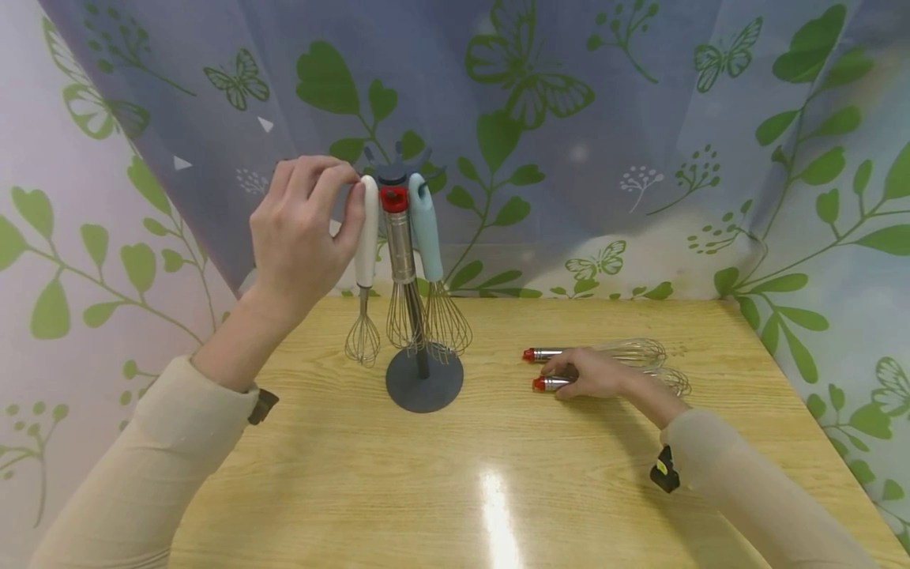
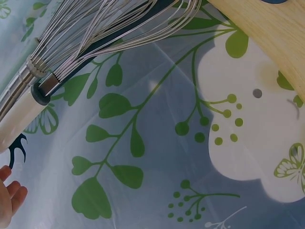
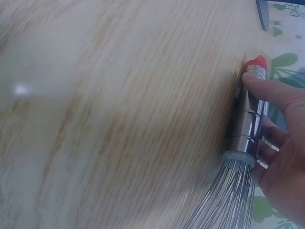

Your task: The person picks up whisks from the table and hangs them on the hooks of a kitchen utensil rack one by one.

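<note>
My left hand [image 1: 298, 221] pinches the top of a white-handled whisk [image 1: 367, 233] hanging on the left side of a dark stand [image 1: 424, 393]. In the left wrist view only some fingertips [image 2: 16, 193] show, below the white handle [image 2: 21, 117]. Beside it on the stand hang a metal-handled whisk with a red end [image 1: 400, 241] and a light-blue-handled whisk [image 1: 426, 237]. At the right, my right hand [image 1: 593, 373] grips the nearer of two lying metal whisks, thumb along its silver handle [image 3: 245, 124]. This whisk's red end points left in the head view.
Just behind the right hand lies the other red-ended metal whisk [image 1: 547, 354] on the wooden table [image 1: 398, 490]. A curtain [image 1: 626, 103] with leaves and butterflies hangs behind the table and along both sides.
</note>
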A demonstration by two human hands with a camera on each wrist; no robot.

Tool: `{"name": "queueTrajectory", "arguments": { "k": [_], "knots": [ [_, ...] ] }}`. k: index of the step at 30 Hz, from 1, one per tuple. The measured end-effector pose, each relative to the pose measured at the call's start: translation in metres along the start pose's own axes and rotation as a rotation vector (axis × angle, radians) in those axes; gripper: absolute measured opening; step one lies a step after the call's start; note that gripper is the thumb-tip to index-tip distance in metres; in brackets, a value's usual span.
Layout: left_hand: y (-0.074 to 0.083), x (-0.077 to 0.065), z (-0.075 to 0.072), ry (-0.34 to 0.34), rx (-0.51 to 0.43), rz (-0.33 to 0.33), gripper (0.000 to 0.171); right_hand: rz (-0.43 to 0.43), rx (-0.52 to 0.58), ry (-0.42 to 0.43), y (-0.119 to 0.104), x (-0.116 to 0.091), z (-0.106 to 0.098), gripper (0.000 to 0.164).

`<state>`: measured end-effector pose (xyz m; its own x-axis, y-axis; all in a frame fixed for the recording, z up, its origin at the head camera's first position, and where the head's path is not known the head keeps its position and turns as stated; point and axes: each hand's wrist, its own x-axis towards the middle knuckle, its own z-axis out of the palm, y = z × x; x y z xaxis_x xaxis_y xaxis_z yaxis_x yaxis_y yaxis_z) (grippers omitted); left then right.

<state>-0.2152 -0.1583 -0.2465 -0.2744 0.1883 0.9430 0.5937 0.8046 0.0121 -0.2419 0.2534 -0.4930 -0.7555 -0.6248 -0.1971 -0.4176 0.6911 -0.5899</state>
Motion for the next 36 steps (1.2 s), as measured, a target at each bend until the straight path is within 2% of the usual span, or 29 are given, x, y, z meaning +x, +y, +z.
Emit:
{"name": "queueTrajectory", "arguments": {
  "k": [18,26,31,36],
  "knots": [
    [-0.001,0.001,-0.001,-0.013,0.003,0.014,0.026,0.019,0.0,0.003,-0.002,0.0,0.001,0.039],
    [-0.001,0.0,-0.001,-0.017,-0.004,0.01,0.025,0.018,0.007,0.042,-0.007,-0.001,-0.001,0.04],
    [0.0,0.0,-0.001,-0.008,-0.001,0.009,0.025,-0.015,0.0,0.083,-0.011,-0.001,-0.001,0.04],
    [0.0,0.0,-0.001,-0.007,-0.005,0.013,0.025,0.0,0.018,0.117,-0.017,-0.002,-0.002,0.041]
  ]
}}
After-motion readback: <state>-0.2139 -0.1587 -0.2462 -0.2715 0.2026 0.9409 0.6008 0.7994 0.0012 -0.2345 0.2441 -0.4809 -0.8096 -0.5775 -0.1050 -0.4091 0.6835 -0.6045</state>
